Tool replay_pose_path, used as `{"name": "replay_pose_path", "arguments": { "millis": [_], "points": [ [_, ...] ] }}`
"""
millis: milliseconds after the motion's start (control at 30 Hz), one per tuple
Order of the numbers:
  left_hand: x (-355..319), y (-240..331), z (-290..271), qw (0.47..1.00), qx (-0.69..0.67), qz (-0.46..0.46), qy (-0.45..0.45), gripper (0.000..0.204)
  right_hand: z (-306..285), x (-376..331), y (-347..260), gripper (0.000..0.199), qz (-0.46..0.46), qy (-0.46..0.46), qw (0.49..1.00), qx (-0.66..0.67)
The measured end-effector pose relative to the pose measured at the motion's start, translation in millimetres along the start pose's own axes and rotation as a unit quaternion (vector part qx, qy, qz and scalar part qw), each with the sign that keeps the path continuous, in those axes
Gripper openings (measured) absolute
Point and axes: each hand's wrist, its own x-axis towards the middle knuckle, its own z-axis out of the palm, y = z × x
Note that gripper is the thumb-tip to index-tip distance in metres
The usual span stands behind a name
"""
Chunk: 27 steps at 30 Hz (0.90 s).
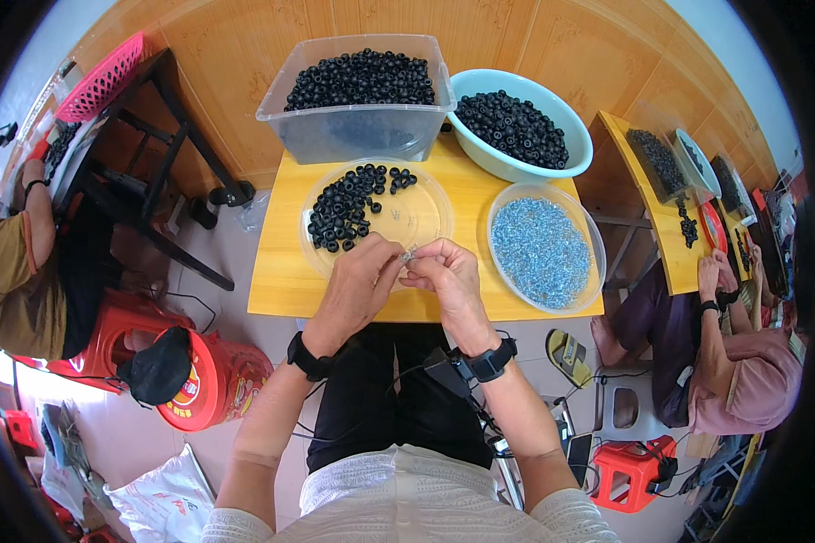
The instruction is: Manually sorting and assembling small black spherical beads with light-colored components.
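Note:
My left hand (362,282) and my right hand (450,279) meet above the table's front edge, fingertips pinched together. Between them is a small, clear, shiny piece (408,254), too small to make out its kind. Just beyond my fingers lies a round, clear, shallow tray (417,217), with loose black beads (340,206) gathered on its left side. To the right of my right hand stands a round clear tub (596,271) filled with pale blue, glassy pieces (543,253).
At the back of the yellow table (276,271) stand a clear bin (358,136) and a light blue basin (575,136), both holding black beads. A red bucket (222,389) is on the floor at left, a red stool (632,472) at right. Other people sit on both sides.

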Motion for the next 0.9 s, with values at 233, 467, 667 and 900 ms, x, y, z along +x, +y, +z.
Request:
{"name": "replay_pose_path", "arguments": {
  "millis": [233, 467, 667, 900],
  "points": [
    [4, -6, -5, 0.872, -0.368, -0.312, -0.088, 0.009, -1, 1, 14, 0.004, -0.158, 0.008, 0.973, -0.170],
    [5, -17, -17, 0.722, -0.541, -0.391, -0.180, 0.013, 3, 0, 9, 0.007, -0.317, -0.003, 0.913, -0.256],
    [5, -11, -8, 0.780, -0.483, -0.383, -0.109, 0.014, 2, 0, 14, 0.006, -0.215, 0.015, 0.960, -0.181],
    [4, -10, -4, 0.901, -0.303, -0.299, -0.083, 0.012, -4, 4, 21, 0.005, -0.201, 0.019, 0.964, -0.170]
  ]
}}
